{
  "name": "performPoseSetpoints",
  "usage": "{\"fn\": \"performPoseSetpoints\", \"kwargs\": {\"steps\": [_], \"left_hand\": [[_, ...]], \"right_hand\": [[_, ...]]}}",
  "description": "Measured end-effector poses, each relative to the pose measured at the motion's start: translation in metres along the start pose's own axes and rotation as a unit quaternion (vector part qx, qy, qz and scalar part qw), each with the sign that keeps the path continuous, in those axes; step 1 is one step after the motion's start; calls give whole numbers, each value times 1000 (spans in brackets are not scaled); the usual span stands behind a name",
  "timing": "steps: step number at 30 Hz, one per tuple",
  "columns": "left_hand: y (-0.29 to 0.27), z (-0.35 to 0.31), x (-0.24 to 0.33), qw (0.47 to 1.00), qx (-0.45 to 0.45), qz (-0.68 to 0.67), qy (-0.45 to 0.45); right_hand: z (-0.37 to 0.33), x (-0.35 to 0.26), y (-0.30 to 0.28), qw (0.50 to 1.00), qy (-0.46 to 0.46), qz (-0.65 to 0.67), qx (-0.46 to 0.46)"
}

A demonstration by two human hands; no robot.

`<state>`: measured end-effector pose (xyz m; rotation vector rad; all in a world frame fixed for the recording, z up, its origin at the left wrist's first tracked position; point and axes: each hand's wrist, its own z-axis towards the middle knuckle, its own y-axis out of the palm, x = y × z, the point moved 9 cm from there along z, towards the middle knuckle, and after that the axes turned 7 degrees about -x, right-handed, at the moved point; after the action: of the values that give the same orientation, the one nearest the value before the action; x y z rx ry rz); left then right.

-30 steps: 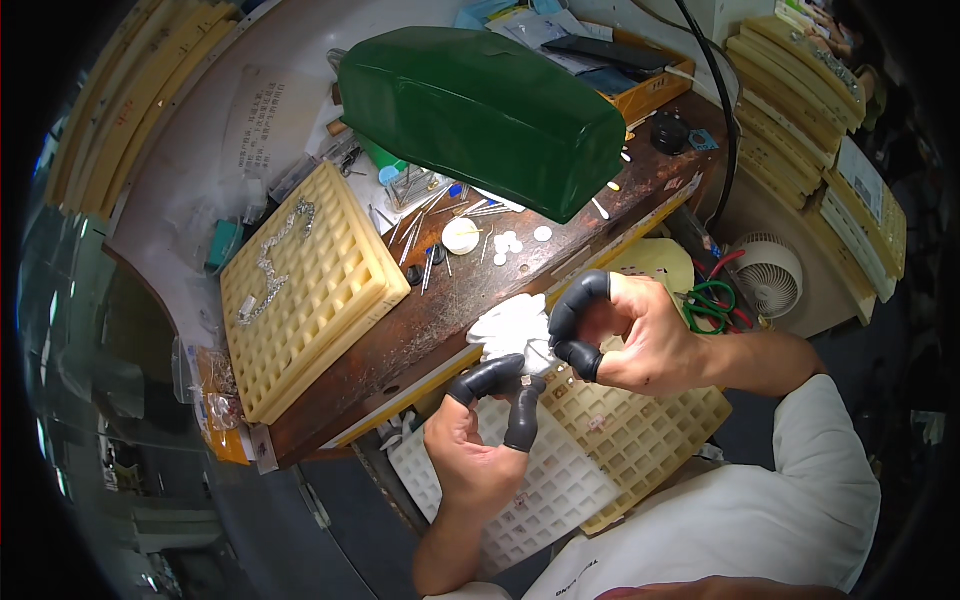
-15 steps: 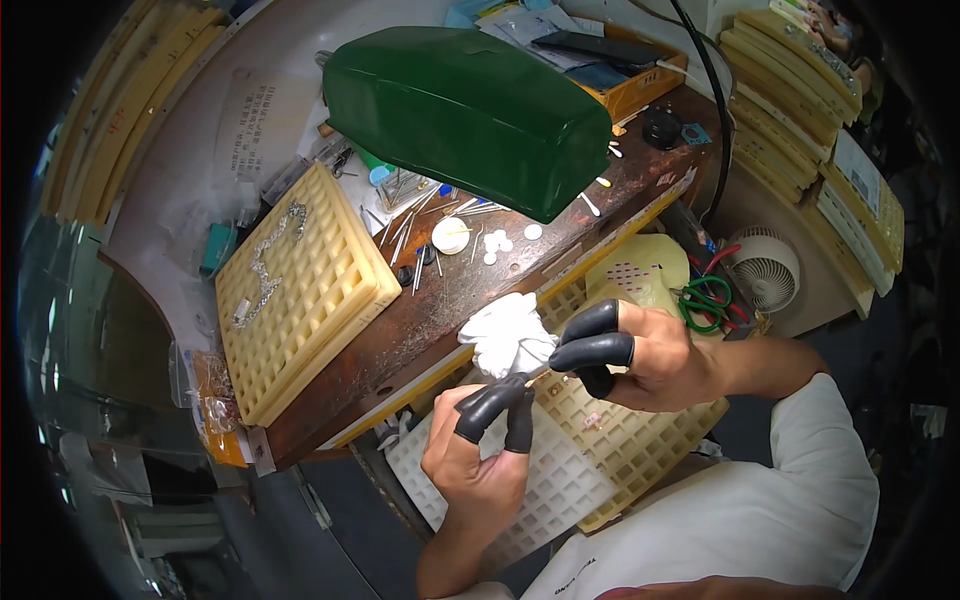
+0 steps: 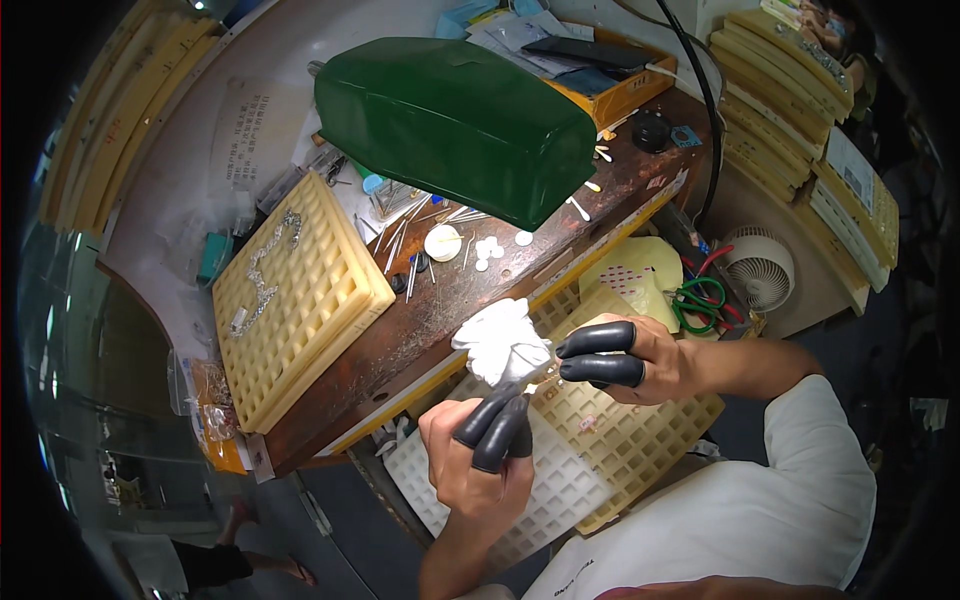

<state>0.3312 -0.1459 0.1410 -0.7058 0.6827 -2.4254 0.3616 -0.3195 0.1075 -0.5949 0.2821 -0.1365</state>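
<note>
A tiny pale piece [image 3: 531,388] pinched in the left hand [image 3: 478,455], at five o'clock from the white cloth [image 3: 498,342], could drop into the white tray [image 3: 568,485] if black finger sheaths [image 3: 495,440] slip, the right hand [image 3: 640,357] showing no clear hold.

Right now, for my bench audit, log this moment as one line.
left hand: fingers together, contents unclear; right hand: grip unclear; white bundle: near both hands; white grid tray: beneath left hand
</note>
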Motion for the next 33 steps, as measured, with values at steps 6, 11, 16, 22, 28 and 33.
{"fn": "performPoseSetpoints", "kwargs": {"steps": [6,11,16,22,28,33], "left_hand": [[-2,-1,7,999,-2,28,21],[2,-5,7,999,-22,11,43],[3,-8,7,999,-23,12,46],[5,-8,7,998,-33,13,49],[6,-5,9,998,-29,18,48],[6,-5,9,998,-29,18,49]], "right_hand": [[-1,0,4,999,-33,3,-23],[-3,2,3,999,-35,15,-12],[-6,8,7,998,-1,62,-25],[-2,9,3,998,18,61,-8],[4,8,-6,995,44,65,69],[4,8,-8,992,55,73,89]]}}
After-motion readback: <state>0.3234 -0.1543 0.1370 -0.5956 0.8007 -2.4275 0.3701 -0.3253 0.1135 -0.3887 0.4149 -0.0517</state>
